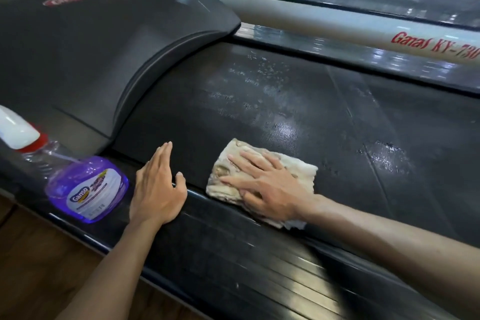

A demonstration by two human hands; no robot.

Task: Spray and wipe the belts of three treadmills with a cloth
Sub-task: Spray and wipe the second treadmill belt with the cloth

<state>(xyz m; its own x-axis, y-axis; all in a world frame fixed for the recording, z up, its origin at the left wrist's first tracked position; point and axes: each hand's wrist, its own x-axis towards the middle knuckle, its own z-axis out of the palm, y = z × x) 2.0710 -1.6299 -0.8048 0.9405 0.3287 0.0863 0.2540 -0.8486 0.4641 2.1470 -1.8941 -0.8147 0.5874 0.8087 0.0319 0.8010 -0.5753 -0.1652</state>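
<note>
Right hand [267, 184]: flat on the cloth [262, 182], fingers [249, 160] spread straight and pressing it down, not curled round it.
Cloth: beige, crumpled, under the right palm at the near edge of the belt [298, 117], partly over the side rail [233, 249]; its edges show past the fingertips and behind the wrist.
Left hand [155, 187]: released, fingers straight and together, resting across rail and belt edge, just beside the cloth without touching it.
Spray bottle [85, 187]: purple liquid, lying on the rail, close to the left hand.
Belt: wet patches and droplets beyond the cloth.
</note>
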